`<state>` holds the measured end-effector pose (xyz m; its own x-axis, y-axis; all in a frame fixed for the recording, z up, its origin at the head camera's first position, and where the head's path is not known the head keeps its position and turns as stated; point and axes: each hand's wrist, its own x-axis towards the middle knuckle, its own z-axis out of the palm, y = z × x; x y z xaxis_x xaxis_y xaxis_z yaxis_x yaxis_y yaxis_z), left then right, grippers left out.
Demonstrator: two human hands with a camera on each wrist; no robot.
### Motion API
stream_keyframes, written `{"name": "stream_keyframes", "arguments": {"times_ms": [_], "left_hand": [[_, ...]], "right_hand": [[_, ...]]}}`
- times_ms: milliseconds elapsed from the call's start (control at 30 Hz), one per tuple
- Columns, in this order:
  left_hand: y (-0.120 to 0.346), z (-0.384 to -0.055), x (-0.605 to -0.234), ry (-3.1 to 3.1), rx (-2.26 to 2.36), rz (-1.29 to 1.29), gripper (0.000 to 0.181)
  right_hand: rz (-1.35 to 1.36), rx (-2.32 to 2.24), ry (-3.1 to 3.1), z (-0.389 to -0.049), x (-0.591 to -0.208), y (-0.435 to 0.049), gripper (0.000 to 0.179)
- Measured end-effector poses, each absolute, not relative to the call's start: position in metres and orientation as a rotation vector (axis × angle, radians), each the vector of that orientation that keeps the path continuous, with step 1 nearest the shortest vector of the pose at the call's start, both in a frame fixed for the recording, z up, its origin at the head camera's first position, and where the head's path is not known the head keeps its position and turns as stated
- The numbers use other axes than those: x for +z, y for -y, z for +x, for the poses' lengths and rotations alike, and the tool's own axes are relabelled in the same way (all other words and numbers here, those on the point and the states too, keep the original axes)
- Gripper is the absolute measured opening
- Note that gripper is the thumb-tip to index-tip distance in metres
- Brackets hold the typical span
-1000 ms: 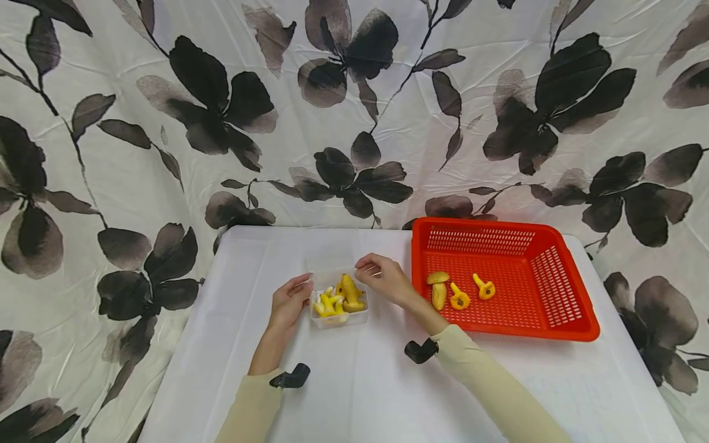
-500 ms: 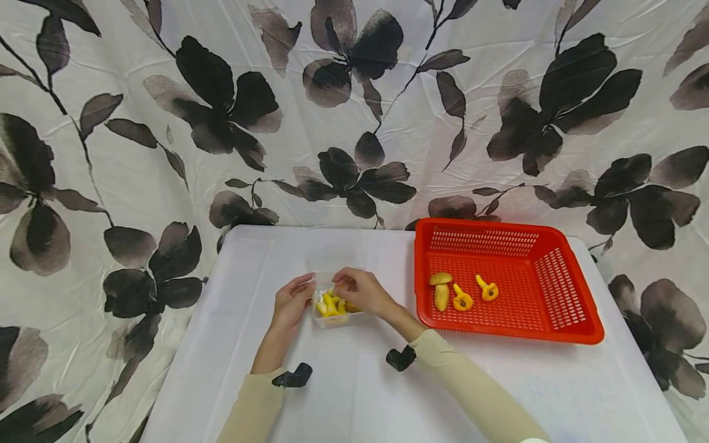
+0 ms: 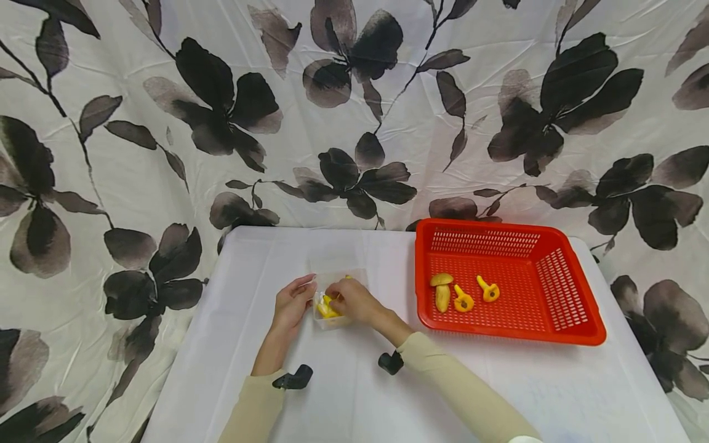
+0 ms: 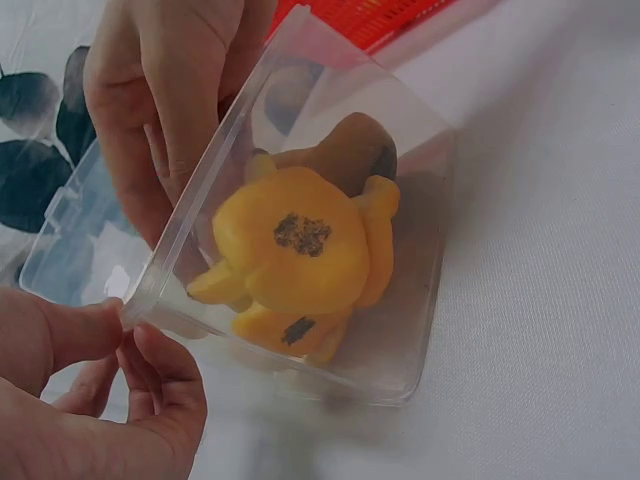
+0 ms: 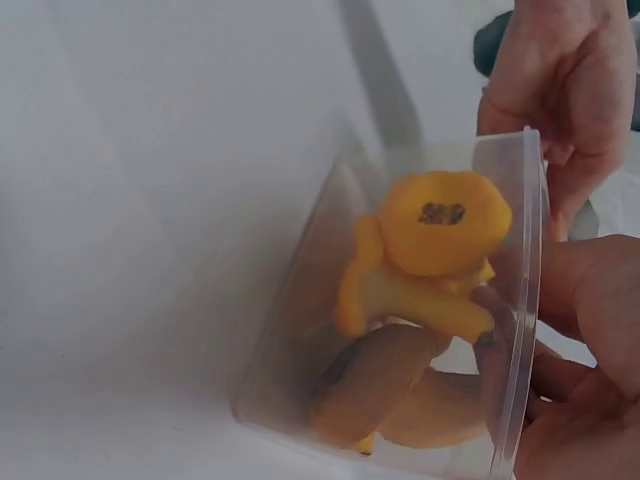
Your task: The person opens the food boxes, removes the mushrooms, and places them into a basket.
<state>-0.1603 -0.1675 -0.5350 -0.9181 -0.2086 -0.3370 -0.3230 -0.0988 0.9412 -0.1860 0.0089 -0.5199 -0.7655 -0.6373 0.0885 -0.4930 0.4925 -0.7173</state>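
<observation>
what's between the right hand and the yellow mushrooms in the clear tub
Nothing visible: the right hand already reaches into the open clear tub, fingers against the yellow mushrooms. The left hand only pinches the tub's rim.

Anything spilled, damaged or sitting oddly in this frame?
Nothing stands out. The clear container sits on the table with its yellow mushrooms inside; three more mushrooms lie in the red basket.

— What sort of place is this?

— A staged recording set, not a lived-in room. A small table under a plain white cloth (image 3: 354, 394) is the only furniture.

— And around the table?

— Directly behind it and on both sides hangs a creased white fabric backdrop printed with large black leaves (image 3: 343, 123), hiding any walls.
</observation>
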Motion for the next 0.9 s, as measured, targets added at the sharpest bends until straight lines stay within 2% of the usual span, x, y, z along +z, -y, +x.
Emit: {"name": "stream_keyframes", "arguments": {"times_ms": [200,600,900], "left_hand": [[0.167,-0.160,-0.537,-2.052,2.198,-0.603,0.036],[0.168,-0.161,-0.538,-2.047,2.221,-0.599,0.036],[0.167,-0.161,-0.538,-2.057,2.217,-0.611,0.036]], "right_hand": [[-0.939,-1.215,-2.510,-0.184,-0.519,-0.010,0.014],[-0.709,-1.602,-2.337,-0.183,-0.512,-0.024,0.017],[-0.548,-1.705,-2.324,-0.184,-0.503,-0.048,0.020]]}}
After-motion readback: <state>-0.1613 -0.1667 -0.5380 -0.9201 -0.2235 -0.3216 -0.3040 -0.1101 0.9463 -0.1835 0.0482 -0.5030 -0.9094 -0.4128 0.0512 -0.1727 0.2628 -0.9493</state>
